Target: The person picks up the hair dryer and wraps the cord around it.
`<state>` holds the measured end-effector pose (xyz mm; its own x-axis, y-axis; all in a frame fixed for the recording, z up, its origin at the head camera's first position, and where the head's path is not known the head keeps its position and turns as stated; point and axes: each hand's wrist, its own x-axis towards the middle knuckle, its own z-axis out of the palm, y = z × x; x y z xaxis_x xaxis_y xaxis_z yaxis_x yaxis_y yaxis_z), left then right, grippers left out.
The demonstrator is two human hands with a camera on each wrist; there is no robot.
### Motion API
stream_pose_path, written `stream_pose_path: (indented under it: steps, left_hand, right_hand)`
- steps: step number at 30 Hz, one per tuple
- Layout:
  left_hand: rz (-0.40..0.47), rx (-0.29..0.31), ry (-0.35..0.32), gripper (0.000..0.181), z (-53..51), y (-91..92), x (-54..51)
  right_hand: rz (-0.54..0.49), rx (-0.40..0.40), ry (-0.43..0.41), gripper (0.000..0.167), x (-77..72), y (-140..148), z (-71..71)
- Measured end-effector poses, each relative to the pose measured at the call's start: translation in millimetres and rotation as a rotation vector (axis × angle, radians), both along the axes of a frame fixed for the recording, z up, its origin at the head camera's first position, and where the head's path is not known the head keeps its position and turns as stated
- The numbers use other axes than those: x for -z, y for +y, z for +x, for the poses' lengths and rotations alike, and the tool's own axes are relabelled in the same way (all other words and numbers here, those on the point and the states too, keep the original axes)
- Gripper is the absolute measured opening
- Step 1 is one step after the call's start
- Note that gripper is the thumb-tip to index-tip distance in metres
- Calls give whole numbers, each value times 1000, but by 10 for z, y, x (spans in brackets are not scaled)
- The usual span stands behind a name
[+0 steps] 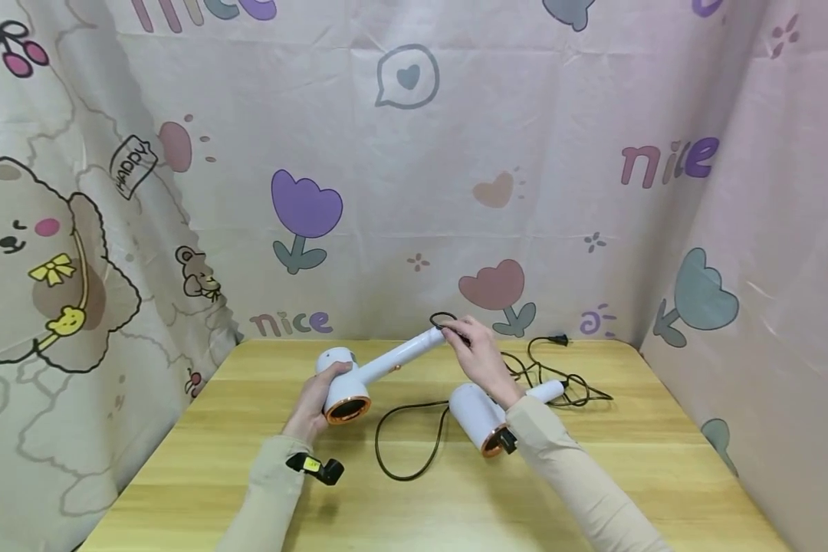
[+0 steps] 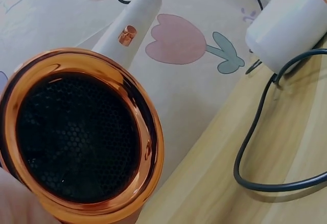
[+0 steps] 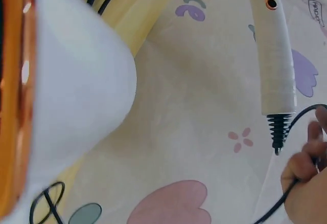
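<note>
A white hair dryer (image 1: 402, 354) with a copper-coloured rim is held above the table, its handle slanting up to the right. My left hand (image 1: 310, 402) grips it round the head. In the left wrist view its dark mesh opening (image 2: 76, 137) faces the camera. At the handle's end, my right hand (image 1: 481, 356) holds the black cord (image 3: 276, 208), which runs between curled fingers in the right wrist view. A second white hair dryer (image 1: 472, 414) lies on the table under my right forearm, which hides part of it.
A black cord loop (image 1: 403, 479) lies on the wooden table (image 1: 248, 429) between the two dryers. More tangled cord with a plug (image 1: 559, 340) is at the back right. Printed curtains (image 1: 386, 192) enclose the back and sides.
</note>
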<state>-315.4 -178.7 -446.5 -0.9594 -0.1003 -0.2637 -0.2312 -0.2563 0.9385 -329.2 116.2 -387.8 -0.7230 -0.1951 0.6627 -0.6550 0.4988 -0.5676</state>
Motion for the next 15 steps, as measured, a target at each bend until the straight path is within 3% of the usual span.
stream_pose_path:
  steps: [5, 8, 15]
  left_hand:
    - [29, 8, -7, 75, 20, 4, 26]
    - [56, 38, 1, 76, 19, 14, 12]
    - [103, 94, -13, 75, 29, -11, -10]
  right_hand:
    - [-156, 5, -201, 19, -4, -14, 14]
    - [-224, -34, -279, 22, -22, -22, 7]
    - [-279, -260, -342, 65, -15, 27, -84]
